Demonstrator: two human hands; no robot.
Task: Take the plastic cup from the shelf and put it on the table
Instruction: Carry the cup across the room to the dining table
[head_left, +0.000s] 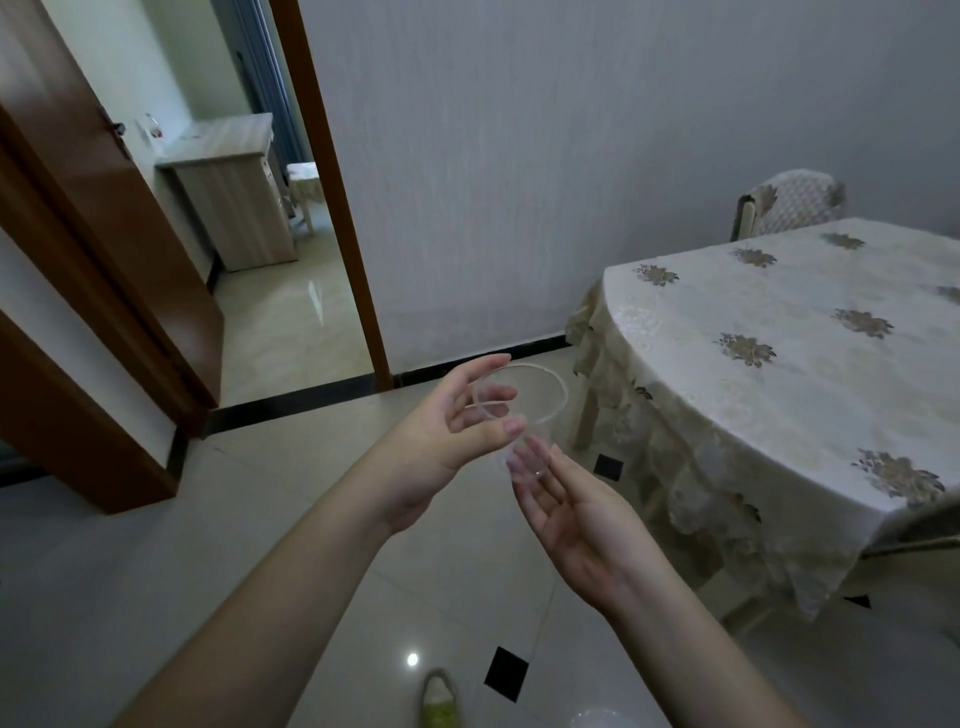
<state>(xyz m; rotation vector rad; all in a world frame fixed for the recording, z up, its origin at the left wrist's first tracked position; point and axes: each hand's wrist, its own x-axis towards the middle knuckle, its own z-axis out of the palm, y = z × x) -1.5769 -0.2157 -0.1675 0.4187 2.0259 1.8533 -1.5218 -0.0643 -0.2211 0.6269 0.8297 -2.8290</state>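
A clear plastic cup (540, 410) hangs in the air in front of me, upright, its round rim facing up. My left hand (457, 431) grips its left side, thumb and fingers around the wall. Below it, my right hand (576, 512) is palm up, with the fingertips touching the cup's base. The table (789, 395), covered by a cream cloth with gold flower prints, stands to the right of the cup, its near rounded edge about a hand's width away. No shelf is in view.
A covered chair (789, 200) stands behind the table against the grey wall. An open brown door (109, 270) and doorway lie at the left, with a wooden cabinet (234, 192) beyond. A shoe (439, 699) shows on the glossy tiled floor below.
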